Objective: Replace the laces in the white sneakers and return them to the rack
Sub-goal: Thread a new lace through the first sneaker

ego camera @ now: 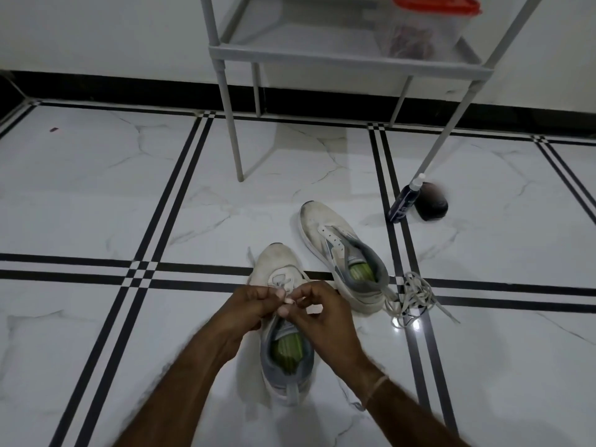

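Two white sneakers with grey collars and green insoles stand on the tiled floor. The near sneaker (279, 321) has a white lace (280, 282) threaded through its lower eyelets. My left hand (248, 304) and my right hand (317, 306) meet over its tongue, and both pinch the lace ends between fingertips. The far sneaker (338, 250) stands to the right with bare eyelets. A loose white lace (414, 300) lies in a tangled heap by its heel. The grey rack (348, 59) stands at the back by the wall.
A clear box with a red lid (425, 24) sits on the rack's shelf. A dark spray bottle (404, 200) and a dark rounded object (432, 201) stand by the rack's right front leg. A black skirting runs along the white wall.
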`<action>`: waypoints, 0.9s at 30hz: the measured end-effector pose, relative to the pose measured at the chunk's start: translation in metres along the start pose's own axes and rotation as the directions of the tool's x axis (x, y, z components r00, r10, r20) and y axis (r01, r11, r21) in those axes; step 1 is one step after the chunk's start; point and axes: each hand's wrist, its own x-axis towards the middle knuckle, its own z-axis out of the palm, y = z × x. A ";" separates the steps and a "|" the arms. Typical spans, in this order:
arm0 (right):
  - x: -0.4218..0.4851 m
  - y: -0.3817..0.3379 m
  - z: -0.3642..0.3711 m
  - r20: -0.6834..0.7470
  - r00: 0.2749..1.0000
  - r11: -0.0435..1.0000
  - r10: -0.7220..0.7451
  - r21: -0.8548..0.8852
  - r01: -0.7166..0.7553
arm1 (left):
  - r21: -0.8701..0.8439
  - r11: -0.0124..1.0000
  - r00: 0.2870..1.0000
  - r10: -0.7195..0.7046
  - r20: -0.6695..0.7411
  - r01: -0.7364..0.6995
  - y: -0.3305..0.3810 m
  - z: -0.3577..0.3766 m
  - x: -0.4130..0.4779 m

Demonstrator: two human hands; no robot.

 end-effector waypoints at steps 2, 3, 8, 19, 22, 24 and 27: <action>0.007 0.006 -0.002 -0.030 0.997 0.991 -0.072 -0.114 0.068 | 0.000 1.000 0.999 0.021 -0.038 -0.021 0.000 0.002 0.001; 0.009 0.007 -0.002 -0.007 0.995 0.980 -0.095 -0.174 0.093 | 0.005 0.999 0.997 0.042 -0.067 -0.041 -0.002 0.003 0.001; 0.026 -0.037 -0.028 0.173 0.947 0.945 0.271 0.141 -0.296 | 0.078 0.993 0.987 0.103 -0.120 -0.094 -0.002 0.005 0.002; 0.031 -0.025 -0.053 0.200 0.966 0.689 -0.163 -0.678 0.257 | 0.110 0.983 0.967 0.163 -0.195 -0.144 -0.009 0.009 0.000; 0.023 -0.015 -0.019 0.311 0.936 0.734 -0.165 -0.596 0.327 | 0.187 0.966 0.961 0.213 -0.176 -0.179 -0.008 0.008 0.001; 0.023 -0.009 -0.013 0.298 0.937 0.726 -0.181 -0.602 0.332 | 0.247 0.949 0.947 0.248 -0.206 -0.195 -0.009 0.009 0.000; 0.022 0.003 -0.014 0.248 0.948 0.759 -0.201 -0.573 0.310 | 0.063 0.964 0.875 0.261 -0.408 -0.258 -0.007 0.013 -0.003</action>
